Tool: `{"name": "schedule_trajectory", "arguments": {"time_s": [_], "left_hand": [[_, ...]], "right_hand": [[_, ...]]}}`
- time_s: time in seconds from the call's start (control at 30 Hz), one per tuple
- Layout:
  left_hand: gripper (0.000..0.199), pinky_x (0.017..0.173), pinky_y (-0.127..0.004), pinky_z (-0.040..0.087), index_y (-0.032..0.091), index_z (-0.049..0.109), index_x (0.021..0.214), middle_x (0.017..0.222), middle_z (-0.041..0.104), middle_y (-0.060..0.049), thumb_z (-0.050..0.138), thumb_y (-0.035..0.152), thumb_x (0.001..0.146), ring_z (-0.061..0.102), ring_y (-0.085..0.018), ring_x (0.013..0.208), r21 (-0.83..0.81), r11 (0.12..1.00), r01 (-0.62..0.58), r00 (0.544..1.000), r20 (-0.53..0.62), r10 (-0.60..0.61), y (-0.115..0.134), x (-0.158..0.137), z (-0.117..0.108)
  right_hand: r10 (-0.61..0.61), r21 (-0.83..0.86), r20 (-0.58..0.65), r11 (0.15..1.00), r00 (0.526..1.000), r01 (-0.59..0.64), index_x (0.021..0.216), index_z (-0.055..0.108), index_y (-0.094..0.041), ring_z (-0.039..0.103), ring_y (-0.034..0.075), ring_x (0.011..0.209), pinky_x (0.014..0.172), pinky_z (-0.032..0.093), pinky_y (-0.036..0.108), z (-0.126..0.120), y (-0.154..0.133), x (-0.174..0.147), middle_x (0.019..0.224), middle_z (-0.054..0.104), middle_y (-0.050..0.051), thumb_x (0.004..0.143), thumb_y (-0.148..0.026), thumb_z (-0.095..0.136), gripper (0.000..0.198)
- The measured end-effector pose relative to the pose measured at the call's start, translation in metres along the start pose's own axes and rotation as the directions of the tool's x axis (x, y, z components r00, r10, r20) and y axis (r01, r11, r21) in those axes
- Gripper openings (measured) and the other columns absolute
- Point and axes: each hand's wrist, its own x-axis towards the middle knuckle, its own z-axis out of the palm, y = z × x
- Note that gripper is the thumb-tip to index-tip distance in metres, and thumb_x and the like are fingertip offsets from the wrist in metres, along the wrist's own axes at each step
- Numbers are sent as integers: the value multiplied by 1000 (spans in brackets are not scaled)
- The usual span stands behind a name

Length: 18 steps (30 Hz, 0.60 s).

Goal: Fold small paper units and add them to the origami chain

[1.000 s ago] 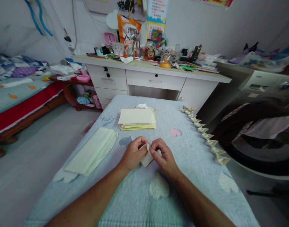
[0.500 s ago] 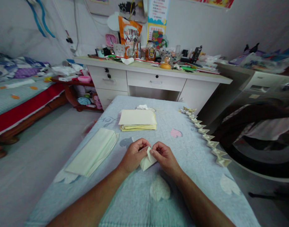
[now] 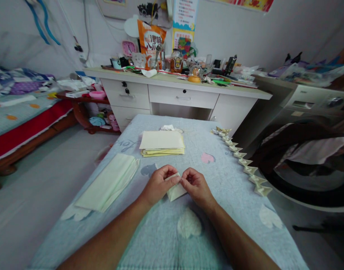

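A small piece of folded cream paper (image 3: 176,192) is held between my two hands, just above the cloth-covered table. My left hand (image 3: 161,183) pinches its upper left part, thumb on top. At the upper right edge my right hand (image 3: 196,187) grips the paper between thumb and fingertips, close to the left thumb. My fingers hide the paper's top. Beyond my hands lies a stack of cream and yellow paper sheets (image 3: 162,140). Left of them, longer folded pale sheets (image 3: 108,182) lie at a slant.
A row of several folded paper boats (image 3: 245,162) runs along the table's right side. Crumpled white paper (image 3: 168,128) sits behind the stack. A cluttered white desk (image 3: 186,90) stands at the far end, a washing machine (image 3: 304,108) at the right, a bed (image 3: 20,108) at the left.
My left thumb has moved right over the paper, and the raised pointed flap between my hands now lies flatter. The whole view has shifted slightly.
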Motion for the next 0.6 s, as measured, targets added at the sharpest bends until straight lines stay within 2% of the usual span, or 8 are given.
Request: {"name": "schedule_trajectory", "arguments": {"time_s": [0.13, 0.33, 0.6], "left_hand": [[28, 56, -20, 37, 16, 57, 75, 66, 51, 4, 59, 43, 82, 47, -10, 59, 87, 996, 17, 998, 52, -22, -1, 1, -1], [29, 56, -20, 35, 16, 55, 76, 66, 49, 3, 52, 43, 86, 45, -11, 62, 118, 993, -15, 996, 93, 4, 0, 1, 0], [29, 57, -20, 35, 16, 54, 76, 67, 48, 3, 50, 42, 89, 45, -10, 63, 140, 989, -43, 992, 120, 26, -1, 0, 0]], "right_hand": [[-11, 21, -23, 1000, 1000, 11, 73, 50, -19, 38, 9, 54, 50, 29, 21, -2, -2, -1, 62, 44, -5, 77, -36, 68, 25], [14, 23, 15, 1000, 1000, -14, 76, 54, -18, 38, 8, 57, 52, 30, 21, -3, -8, -2, 65, 45, -4, 83, -42, 61, 26], [39, 26, 7, 999, 999, -39, 73, 54, -17, 38, 8, 55, 51, 30, 21, -4, -6, -1, 63, 45, -4, 79, -44, 65, 29]]}}
